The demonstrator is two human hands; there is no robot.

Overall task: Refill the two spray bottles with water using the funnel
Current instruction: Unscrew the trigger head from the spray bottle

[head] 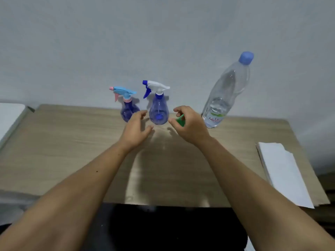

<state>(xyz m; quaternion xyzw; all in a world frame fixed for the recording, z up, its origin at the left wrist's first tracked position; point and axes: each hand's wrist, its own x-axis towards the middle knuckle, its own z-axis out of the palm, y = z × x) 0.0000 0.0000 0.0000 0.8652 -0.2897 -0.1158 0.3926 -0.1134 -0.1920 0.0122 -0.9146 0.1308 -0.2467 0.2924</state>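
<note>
Two translucent blue spray bottles stand at the back of the wooden table [72, 151]. The smaller one [129, 111] has a light-blue and pink trigger head. The larger one [159, 109] carries a white and dark-blue head. My left hand [136, 130] hovers open just left of the larger bottle, partly covering the smaller bottle's base. On the larger bottle's right, my right hand [190, 125] is open with curled fingers. A green funnel [180, 120] shows only partly behind that hand; I cannot tell whether they touch. A tall capped water bottle [226, 91] stands farther right.
A stack of white paper [284, 173] lies along the table's right edge. A white surface [9, 116] sits off the left side. The wall rises directly behind the bottles. A dark area lies below the table's front edge.
</note>
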